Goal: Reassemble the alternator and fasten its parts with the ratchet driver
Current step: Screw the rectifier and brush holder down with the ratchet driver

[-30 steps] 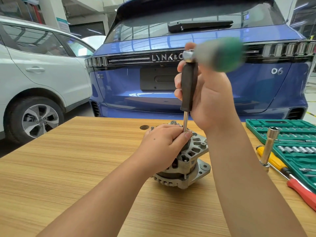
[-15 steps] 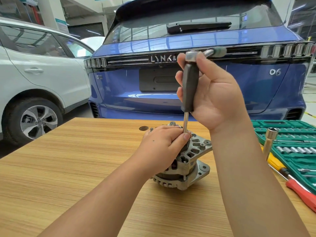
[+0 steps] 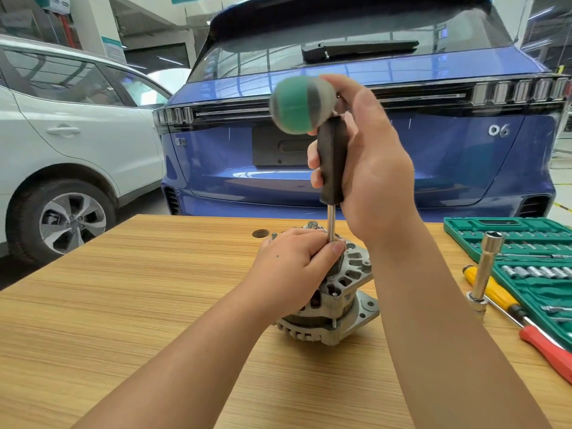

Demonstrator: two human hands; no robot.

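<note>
A silver alternator (image 3: 343,308) stands on the wooden table (image 3: 123,305). My left hand (image 3: 294,267) grips its top and covers much of the upper housing. My right hand (image 3: 368,162) holds the black upright grip of the ratchet driver (image 3: 332,159), whose steel shaft runs straight down to the alternator's top beside my left thumb. The driver's green and grey handle (image 3: 298,105) sticks out to the left at the top and is blurred. The shaft's tip is hidden behind my left hand.
A green socket set case (image 3: 532,267) lies open at the right. In front of it stand a tall steel socket extension (image 3: 486,270) and lie a yellow screwdriver (image 3: 492,289) and a red-handled tool (image 3: 548,351). A blue car (image 3: 433,168) and a white car (image 3: 77,144) are behind the table.
The driver's green handle has swung round from the right side to the left, while the black grip stayed upright in my right hand. My left hand has stayed on the alternator.
</note>
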